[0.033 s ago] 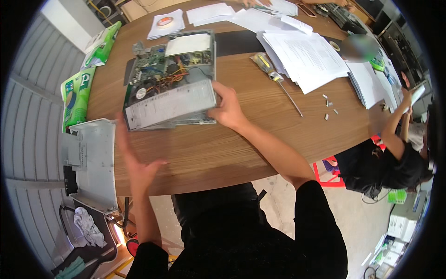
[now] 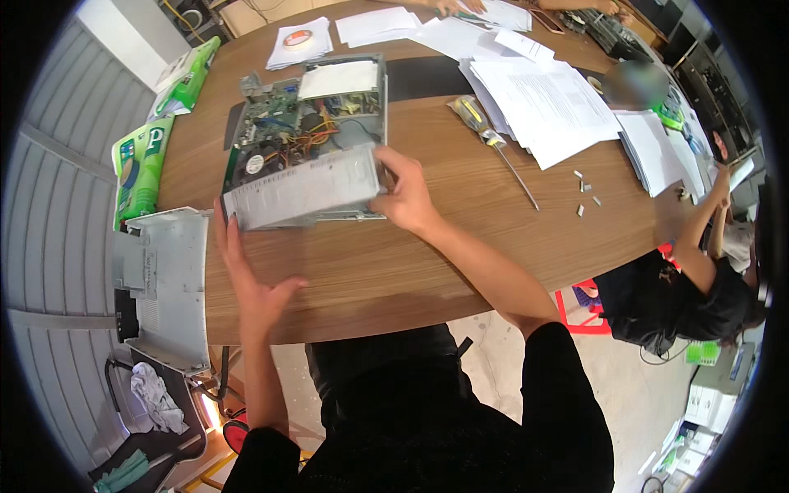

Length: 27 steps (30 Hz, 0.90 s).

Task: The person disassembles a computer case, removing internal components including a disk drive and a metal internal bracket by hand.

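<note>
An opened desktop computer (image 2: 271, 131) lies on the wooden table, its circuit board, fan and coloured wires exposed. Across its near side sits a grey metal panel (image 2: 304, 191), slightly tilted. My right hand (image 2: 404, 193) is closed round the panel's right end, thumb on top. At the left end, my left hand (image 2: 256, 287) has its fingers stretched along the panel's corner and its thumb held apart. Whether those fingertips press on the metal is hard to tell. The detached metal cover (image 2: 173, 287) stands left of my left hand, at the table's edge.
A screwdriver (image 2: 481, 127) with a yellow and clear handle lies right of the computer, near small pale pieces (image 2: 580, 210). Paper stacks (image 2: 551, 107) and a tape roll (image 2: 297, 39) are farther back. Green packets (image 2: 141, 172) line the left edge. Another person (image 2: 666, 287) sits at right.
My left hand has shifted slightly, its fingers now parted at the panel's left corner. The right hand keeps its grip. The whole view has moved a little.
</note>
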Tool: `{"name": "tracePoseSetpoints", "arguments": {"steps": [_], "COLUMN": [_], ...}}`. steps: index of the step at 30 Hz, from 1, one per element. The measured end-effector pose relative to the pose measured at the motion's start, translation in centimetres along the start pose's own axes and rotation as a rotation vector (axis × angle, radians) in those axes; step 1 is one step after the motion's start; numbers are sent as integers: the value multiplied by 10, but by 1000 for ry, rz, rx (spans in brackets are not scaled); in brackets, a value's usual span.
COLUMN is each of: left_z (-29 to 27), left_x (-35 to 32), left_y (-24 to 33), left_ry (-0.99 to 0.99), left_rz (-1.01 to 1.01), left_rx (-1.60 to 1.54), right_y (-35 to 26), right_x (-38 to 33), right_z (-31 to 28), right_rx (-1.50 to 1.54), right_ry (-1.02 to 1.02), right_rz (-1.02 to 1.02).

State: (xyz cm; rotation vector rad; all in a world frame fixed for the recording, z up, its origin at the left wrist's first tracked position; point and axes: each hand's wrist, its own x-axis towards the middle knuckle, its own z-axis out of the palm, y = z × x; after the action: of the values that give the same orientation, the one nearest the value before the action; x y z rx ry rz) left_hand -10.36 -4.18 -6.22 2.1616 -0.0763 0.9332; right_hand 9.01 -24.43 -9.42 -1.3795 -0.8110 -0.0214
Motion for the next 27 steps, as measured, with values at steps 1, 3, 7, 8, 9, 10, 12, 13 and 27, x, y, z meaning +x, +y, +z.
{"name": "tracePoseSetpoints", "arguments": {"steps": [1,3,7,8,9,10,12,13,27], "left_z": [9,20,25,23,22,20,16,13,-42], "left_x": [-4,-6,-4,-2,3,7,21,27,52], "left_y": [2,18,45,45,42,37,20,12,-56], "left_ry": [48,103,26,-62,-121,-181,-283,-336,-341], "left_rz": [-43,-53,46,81,82,87,88,72,122], "left_rx": [-57,-157,-230,-230,-201,-175,-92,-33,346], "right_y": [-7,-31,-95,-119,-139,-156,-176,-184,-145], "right_x": [-2,-9,-2,-5,-7,-9,-7,-11,-48], "right_z": [2,3,-36,-52,-64,-74,-90,-95,-155], "right_rx": [-4,-7,-23,-70,-183,-299,-701,-818,-1274], "right_ry": [9,28,95,82,92,109,115,103,329], "right_rz": [19,9,72,200,194,185,59,41,182]}}
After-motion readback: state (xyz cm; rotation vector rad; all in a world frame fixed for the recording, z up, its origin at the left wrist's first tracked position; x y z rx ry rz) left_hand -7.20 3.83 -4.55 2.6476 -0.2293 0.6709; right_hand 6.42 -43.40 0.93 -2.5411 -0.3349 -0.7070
